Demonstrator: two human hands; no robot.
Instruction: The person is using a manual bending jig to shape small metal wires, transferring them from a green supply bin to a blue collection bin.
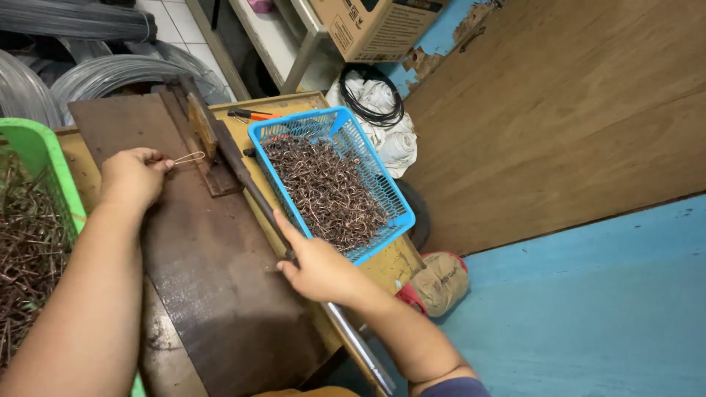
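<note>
My left hand [132, 176] pinches a thin bent wire loop [190, 158] and holds its tip against the small metal jig [206, 136] at the head of the dark work board [213, 257]. My right hand [316, 265] grips the long metal lever handle [254, 195] that runs from the jig down toward me. Right of the lever stands a blue plastic basket [401, 213] full of bent brown wire pieces [327, 191]. At the far left a green basket [37, 147] holds straight brown wire pieces [26, 257].
Coils of grey wire [95, 73] lie behind the table. Orange-handled pliers [250, 114] rest at the table's back edge. A cardboard box [375, 26], white cloth with a black cable [379, 103] and a sack [437, 283] sit on the blue floor beside a wooden panel [559, 125].
</note>
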